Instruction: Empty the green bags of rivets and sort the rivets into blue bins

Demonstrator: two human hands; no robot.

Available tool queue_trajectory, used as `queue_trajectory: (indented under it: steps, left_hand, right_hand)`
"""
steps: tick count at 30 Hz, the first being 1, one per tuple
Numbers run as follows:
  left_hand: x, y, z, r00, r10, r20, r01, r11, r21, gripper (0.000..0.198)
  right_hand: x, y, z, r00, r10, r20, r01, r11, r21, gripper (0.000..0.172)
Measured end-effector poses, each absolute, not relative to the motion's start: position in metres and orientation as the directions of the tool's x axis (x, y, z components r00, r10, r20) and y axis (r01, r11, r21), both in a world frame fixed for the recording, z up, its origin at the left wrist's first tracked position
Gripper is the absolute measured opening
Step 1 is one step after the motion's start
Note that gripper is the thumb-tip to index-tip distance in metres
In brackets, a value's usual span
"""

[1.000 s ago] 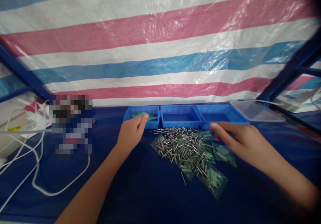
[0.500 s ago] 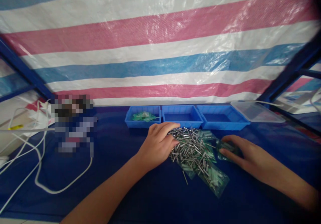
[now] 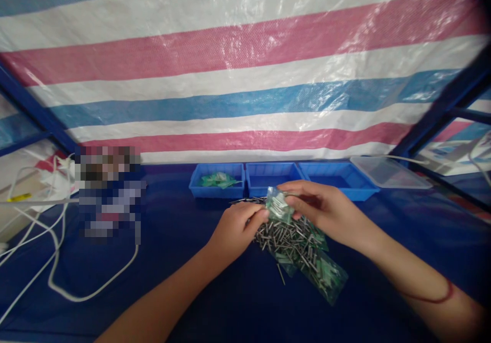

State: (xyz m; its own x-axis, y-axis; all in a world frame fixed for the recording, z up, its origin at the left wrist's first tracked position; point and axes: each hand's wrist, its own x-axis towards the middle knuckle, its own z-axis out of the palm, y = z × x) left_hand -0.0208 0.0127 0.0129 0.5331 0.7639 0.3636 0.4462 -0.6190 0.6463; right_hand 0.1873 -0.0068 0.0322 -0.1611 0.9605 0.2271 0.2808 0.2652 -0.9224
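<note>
A heap of small metal pins (image 3: 286, 235) lies on the blue table, spread over several green-tinted plastic bags (image 3: 324, 274). My right hand (image 3: 326, 210) holds one small green plastic bag (image 3: 278, 205) lifted above the heap, fingers pinched on it. At the heap's left edge, my left hand (image 3: 236, 228) has its fingers curled and pinched among the pins, its thumb touching the bag's lower edge. What those fingers hold is too small to make out.
Three blue trays stand in a row behind the heap: the left tray (image 3: 217, 188) holds green bags, and the middle tray (image 3: 270, 181) and right tray (image 3: 337, 179) look bare. A clear plastic lid (image 3: 389, 173) lies right. White cables (image 3: 57, 261) loop left. A striped tarp hangs behind.
My left hand came back from the left tray to the heap and closed its fingers there. My right hand picked a green bag off the table and lifted it leftward over the pins.
</note>
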Motion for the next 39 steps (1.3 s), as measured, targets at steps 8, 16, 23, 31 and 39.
queue_trajectory:
  steps: [8, 16, 23, 31, 39]
  left_hand:
    - [-0.025, 0.018, 0.015, 0.393, 0.871, 0.296, 0.467, -0.467, 0.751, 0.018]
    - [-0.021, 0.017, 0.015, 0.399, 0.867, 0.297, 0.440, -0.465, 0.768, 0.022]
    - [-0.018, 0.016, 0.012, 0.414, 0.873, 0.259, 0.437, -0.440, 0.784, 0.020]
    - [-0.020, 0.016, 0.009, 0.315, 0.873, 0.372, 0.475, -0.484, 0.735, 0.016]
    - [-0.020, 0.016, 0.008, 0.325, 0.879, 0.350, 0.365, -0.458, 0.811, 0.023]
  right_hand:
    - [0.184, 0.014, 0.015, -0.077, 0.985, 0.153, 0.028, 0.156, -0.987, 0.027]
    - [0.186, 0.000, 0.010, -0.129, 0.988, 0.089, 0.024, 0.093, -0.995, 0.030]
    - [0.184, -0.005, 0.011, -0.129, 0.964, 0.231, 0.203, 0.254, -0.946, 0.031]
    - [0.175, -0.011, 0.012, -0.083, 0.990, 0.117, -0.040, 0.114, -0.993, 0.033]
    - [0.174, -0.012, 0.016, -0.026, 0.974, 0.226, -0.015, 0.225, -0.974, 0.017]
